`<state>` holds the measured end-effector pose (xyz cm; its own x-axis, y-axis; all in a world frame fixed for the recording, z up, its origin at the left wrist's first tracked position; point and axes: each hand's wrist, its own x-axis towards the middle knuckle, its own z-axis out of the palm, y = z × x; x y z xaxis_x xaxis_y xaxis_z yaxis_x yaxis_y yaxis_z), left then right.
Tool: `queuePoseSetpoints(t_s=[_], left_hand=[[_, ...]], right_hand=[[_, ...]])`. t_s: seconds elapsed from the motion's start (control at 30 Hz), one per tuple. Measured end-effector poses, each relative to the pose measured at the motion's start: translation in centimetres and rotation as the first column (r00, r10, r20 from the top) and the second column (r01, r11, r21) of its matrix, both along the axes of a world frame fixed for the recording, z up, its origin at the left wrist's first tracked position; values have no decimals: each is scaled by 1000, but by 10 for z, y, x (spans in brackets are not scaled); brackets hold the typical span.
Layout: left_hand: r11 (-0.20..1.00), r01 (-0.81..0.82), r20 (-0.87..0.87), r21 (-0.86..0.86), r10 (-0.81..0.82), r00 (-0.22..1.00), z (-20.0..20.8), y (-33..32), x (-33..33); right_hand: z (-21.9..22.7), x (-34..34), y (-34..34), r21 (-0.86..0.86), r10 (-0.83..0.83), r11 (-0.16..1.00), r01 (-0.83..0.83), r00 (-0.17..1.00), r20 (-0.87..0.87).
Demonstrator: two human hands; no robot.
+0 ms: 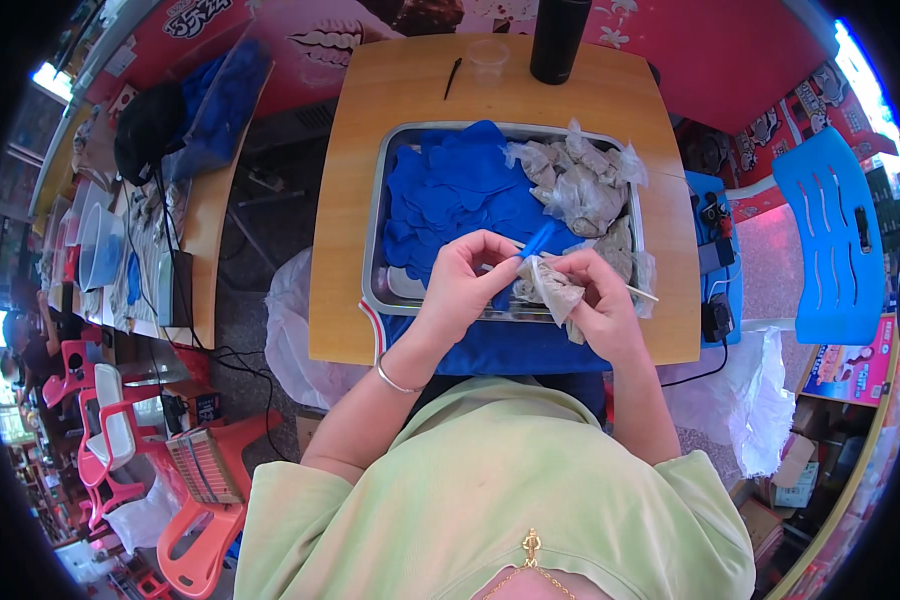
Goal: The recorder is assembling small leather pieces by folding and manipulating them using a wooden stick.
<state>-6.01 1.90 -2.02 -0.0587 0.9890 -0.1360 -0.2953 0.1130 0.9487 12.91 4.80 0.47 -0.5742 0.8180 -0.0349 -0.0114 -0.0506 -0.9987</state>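
Observation:
Over the near edge of a metal tray [372, 240], my two hands meet at one small workpiece. My left hand [465, 280] pinches a narrow blue strip [539, 238] between thumb and fingers. My right hand [602, 305] grips a crumpled beige cloth piece [556, 291] with some clear plastic on it, touching the strip. A thin pale stick [643, 293] juts out to the right past my right hand; its other part is hidden. In the tray, flat blue fabric pieces [460, 185] pile up on the left, and beige bundles in clear plastic [582, 195] on the right.
The tray stands on a wooden table [345, 160]. At the back are a black tumbler [560, 40], a clear plastic cup [487, 62] and a thin black stick [453, 78]. A blue chair [830, 235] stands right. Cables [240, 362] hang by the left side table [215, 240].

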Motion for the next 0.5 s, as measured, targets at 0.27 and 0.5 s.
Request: queuePoseSetpoints(t_s=[0.27, 0.5], left_hand=[[972, -108, -281, 208, 165, 946, 2, -3, 11], [988, -102, -159, 112, 119, 980, 4, -4, 10]], right_hand=[[0, -8, -2, 71, 23, 997, -21, 999, -23], [-4, -8, -1, 84, -165, 984, 160, 984, 61]])
